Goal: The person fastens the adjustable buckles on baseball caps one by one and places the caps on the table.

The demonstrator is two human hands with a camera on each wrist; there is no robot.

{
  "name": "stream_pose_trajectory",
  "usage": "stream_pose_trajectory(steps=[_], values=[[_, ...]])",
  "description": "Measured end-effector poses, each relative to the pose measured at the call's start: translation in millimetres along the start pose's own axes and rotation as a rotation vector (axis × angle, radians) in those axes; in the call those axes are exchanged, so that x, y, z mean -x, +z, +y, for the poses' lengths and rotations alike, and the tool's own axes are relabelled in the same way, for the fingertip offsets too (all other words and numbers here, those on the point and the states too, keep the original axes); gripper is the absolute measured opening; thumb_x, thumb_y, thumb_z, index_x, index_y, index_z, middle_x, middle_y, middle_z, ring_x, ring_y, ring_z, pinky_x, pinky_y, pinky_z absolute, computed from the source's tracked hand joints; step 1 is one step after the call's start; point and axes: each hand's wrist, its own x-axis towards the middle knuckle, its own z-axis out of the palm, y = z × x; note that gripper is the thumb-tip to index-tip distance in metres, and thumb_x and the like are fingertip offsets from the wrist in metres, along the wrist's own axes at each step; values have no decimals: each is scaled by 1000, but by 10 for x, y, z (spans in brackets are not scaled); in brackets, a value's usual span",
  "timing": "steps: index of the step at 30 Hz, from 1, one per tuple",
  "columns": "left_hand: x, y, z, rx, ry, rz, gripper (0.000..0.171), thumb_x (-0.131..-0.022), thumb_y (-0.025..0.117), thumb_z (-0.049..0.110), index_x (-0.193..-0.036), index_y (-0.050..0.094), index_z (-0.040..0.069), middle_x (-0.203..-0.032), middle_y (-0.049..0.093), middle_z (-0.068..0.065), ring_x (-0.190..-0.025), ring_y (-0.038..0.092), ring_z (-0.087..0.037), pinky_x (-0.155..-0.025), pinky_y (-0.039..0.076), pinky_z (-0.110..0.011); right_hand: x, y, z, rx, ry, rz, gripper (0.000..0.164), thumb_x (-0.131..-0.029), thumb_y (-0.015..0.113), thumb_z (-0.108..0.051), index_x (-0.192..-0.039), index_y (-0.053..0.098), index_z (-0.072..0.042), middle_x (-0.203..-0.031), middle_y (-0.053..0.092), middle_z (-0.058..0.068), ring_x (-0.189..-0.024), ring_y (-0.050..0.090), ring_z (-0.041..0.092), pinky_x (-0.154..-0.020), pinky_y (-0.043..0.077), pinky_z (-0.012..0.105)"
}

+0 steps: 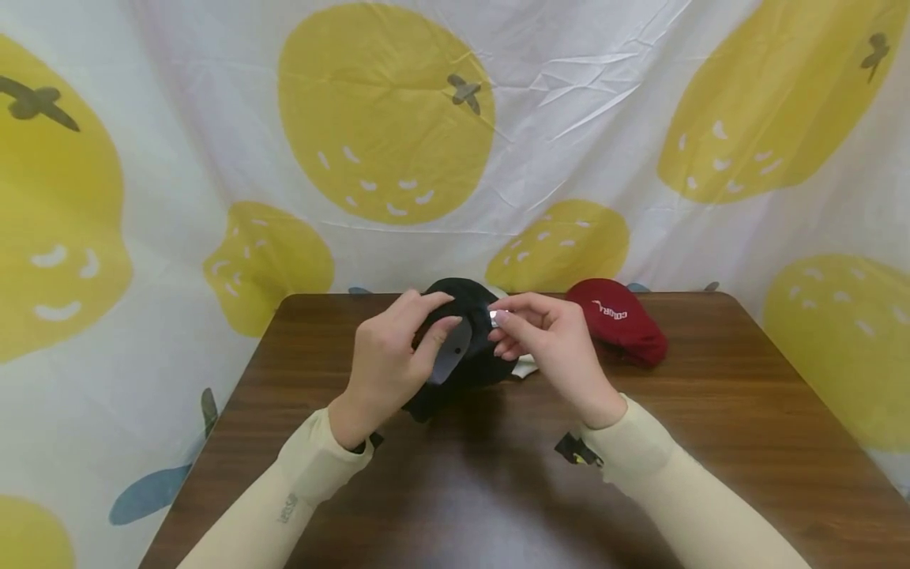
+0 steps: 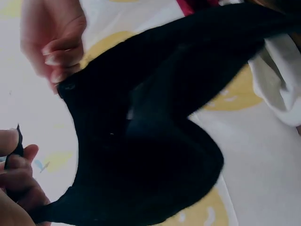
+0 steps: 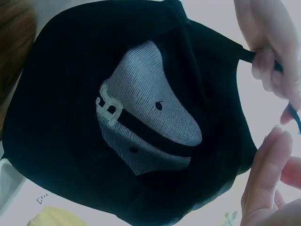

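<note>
A black cap (image 1: 465,296) is held up above the table, its hollow inside facing the right wrist camera, where pale mesh lining (image 3: 160,89) and a light letter patch (image 3: 110,106) show. My left hand (image 1: 394,356) is at the cap's left side; its fingers pinch the thin dark back strap (image 3: 247,55). On the other side my right hand (image 1: 550,340) pinches the cap's back edge at a small shiny piece (image 1: 495,318), which looks like a metal buckle. Both hands' fingertips are close together across the back opening.
A red cap (image 1: 618,320) with white lettering lies at the back right of the brown wooden table (image 1: 711,442). White cloth (image 1: 524,368) shows partly behind the black cap. A lemon-print curtain (image 1: 540,158) hangs behind the table's far edge.
</note>
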Motion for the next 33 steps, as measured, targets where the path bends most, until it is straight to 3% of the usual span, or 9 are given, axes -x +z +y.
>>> stream_pose_trajectory(steps=[4,13,23,29,33], values=[[56,56,4,-86,23,-27,31,-86,81,22,-112,73,5,-79,61,-2,-61,55,-11,-54,47,-27,14,1,0,-15,9,-15,31,-94,73,-20,-116,70,2,-89,71,20,-71,71,34,-69,60,41],[140,171,-11,-99,52,-95,30,-88,80,23,-111,73,5,-78,62,-3,-55,50,-10,-50,45,-22,47,31,-21,-68,15,-47,28,-93,74,-17,-115,71,0,-90,71,22,-72,70,35,-70,60,42],[196,234,-17,-132,29,-145,31,-89,79,21,-115,74,5,-81,65,-3,-53,49,-10,-48,43,-21,73,48,15,-23,-7,-64,22,-93,75,-21,-113,74,-11,-90,72,17,-73,70,36,-70,60,43],[187,235,-26,-140,68,-140,29,-88,80,20,-112,74,4,-86,70,-5,-61,61,-14,-56,52,-26,79,61,32,6,-30,-68,22,-93,74,-17,-114,74,-9,-90,72,16,-73,71,34,-69,60,42],[174,234,-33,-32,54,-146,28,-86,81,14,-111,75,3,-89,73,-6,-71,67,-14,-68,56,-28,98,98,-45,55,-74,-60,21,-93,72,-8,-114,73,-4,-88,72,16,-71,70,33,-68,60,41]])
